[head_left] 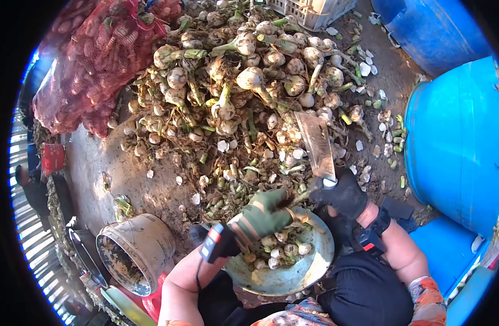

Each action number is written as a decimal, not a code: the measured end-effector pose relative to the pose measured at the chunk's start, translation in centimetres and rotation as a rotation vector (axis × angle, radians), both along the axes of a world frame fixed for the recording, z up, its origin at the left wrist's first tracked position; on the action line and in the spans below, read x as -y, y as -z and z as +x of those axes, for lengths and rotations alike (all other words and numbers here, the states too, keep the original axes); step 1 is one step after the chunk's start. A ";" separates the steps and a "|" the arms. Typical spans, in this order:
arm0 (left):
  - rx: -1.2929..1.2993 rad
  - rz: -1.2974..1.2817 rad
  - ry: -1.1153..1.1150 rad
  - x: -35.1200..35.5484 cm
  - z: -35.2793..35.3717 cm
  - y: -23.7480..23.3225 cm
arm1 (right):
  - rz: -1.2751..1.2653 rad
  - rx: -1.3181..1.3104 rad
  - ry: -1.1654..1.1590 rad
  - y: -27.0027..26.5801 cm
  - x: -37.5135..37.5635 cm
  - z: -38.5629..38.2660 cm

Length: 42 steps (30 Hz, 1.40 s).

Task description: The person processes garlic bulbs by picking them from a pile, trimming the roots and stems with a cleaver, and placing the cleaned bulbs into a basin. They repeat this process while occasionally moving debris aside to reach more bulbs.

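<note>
Head view: right hand (341, 193), grip tight round cleaver (316, 142); left hand (263, 214), grip around half-hidden garlic (296, 199).

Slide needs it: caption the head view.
Green-gloved left hand above pale round bowl of garlic; black-gloved right hand holds steel cleaver.

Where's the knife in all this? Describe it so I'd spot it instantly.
Start at the big garlic heap filling the middle. At its lower right edge, the right hand, in a black glove, grips a cleaver. It is the only flat, rectangular metal blade among the heap's round bulbs and green stalks.
</note>
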<state>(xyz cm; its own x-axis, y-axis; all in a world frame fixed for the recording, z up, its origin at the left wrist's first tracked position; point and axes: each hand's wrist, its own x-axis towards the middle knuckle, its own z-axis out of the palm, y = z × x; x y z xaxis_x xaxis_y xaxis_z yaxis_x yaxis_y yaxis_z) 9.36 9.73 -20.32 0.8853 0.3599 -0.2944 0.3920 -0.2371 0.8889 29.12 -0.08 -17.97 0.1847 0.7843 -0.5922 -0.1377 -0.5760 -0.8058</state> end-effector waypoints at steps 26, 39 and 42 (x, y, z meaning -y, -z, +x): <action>-0.630 0.394 -0.012 -1.7 8.6 7.7 | 0.062 0.327 -0.026 6.1 3.4 2.2; -0.680 0.764 0.116 -8.2 2.4 4.2 | 0.020 0.317 0.008 5.7 3.5 3.4; -0.412 0.668 0.120 -7.0 0.6 8.9 | -0.032 0.262 -0.002 5.6 2.8 3.1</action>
<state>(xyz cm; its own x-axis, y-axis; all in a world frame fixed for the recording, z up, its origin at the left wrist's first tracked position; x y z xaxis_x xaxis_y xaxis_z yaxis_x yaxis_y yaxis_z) 9.95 16.73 -29.23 0.7959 0.4848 -0.3627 0.5964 -0.7306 0.3324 32.24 -2.92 -23.60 0.3340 0.7661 -0.5491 0.0744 -0.6022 -0.7949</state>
